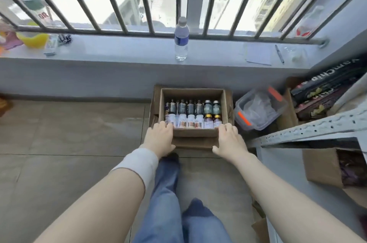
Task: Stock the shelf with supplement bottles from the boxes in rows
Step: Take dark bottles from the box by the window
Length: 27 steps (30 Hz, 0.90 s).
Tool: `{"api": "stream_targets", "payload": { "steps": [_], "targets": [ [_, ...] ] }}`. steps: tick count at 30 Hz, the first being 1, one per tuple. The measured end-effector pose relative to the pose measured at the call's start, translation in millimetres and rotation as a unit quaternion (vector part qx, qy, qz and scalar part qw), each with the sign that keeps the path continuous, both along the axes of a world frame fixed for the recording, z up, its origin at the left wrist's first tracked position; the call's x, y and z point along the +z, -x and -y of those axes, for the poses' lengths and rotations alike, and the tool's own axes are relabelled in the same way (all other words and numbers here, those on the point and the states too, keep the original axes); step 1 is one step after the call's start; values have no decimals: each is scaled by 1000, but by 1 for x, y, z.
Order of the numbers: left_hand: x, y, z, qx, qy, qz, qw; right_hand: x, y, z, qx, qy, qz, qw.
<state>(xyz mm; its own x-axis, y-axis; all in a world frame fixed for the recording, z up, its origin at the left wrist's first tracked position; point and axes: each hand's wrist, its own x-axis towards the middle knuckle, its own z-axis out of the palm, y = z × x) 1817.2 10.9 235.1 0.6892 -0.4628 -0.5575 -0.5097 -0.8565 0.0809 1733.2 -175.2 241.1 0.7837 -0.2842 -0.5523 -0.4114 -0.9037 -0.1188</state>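
Observation:
An open cardboard box (pixel 194 133) sits on the tiled floor below the window ledge. Inside stand two rows of supplement bottles (pixel 191 114): dark bottles at the back, white ones with a few amber ones at the front. My left hand (pixel 159 139) grips the box's near left corner, fingers over the rim. At the near right corner my right hand (pixel 228 141) holds the box the same way. The grey metal shelf (pixel 309 131) stands to the right of the box.
A clear plastic container (pixel 260 111) with orange clips lies right of the box. A water bottle (pixel 181 39), paper and a pen (pixel 279 53) rest on the window ledge. More cartons (pixel 321 167) sit under and behind the shelf. My legs in jeans (pixel 178 203) are below.

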Motion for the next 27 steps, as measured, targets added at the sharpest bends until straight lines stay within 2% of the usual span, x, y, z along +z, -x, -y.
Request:
{"api": "stream_targets", "payload": {
  "steps": [7, 15, 21, 24, 27],
  "targets": [
    [-50, -78, 34, -11, 10, -51, 999, -52, -70, 9, -81, -51, -38, 995],
    [-102, -119, 71, -26, -1, -94, 995, -99, -114, 36, -85, -83, -68, 991],
    [-210, -157, 114, -14, -10, -105, 994, -209, -155, 73, -95, -86, -79, 989],
    [-265, -181, 137, -35, 8, -57, 998, -267, -179, 83, -85, -77, -53, 992],
    [-306, -203, 153, -82, 7, -19, 996, -314, -199, 86, -35, -22, -5, 999]
  ]
}}
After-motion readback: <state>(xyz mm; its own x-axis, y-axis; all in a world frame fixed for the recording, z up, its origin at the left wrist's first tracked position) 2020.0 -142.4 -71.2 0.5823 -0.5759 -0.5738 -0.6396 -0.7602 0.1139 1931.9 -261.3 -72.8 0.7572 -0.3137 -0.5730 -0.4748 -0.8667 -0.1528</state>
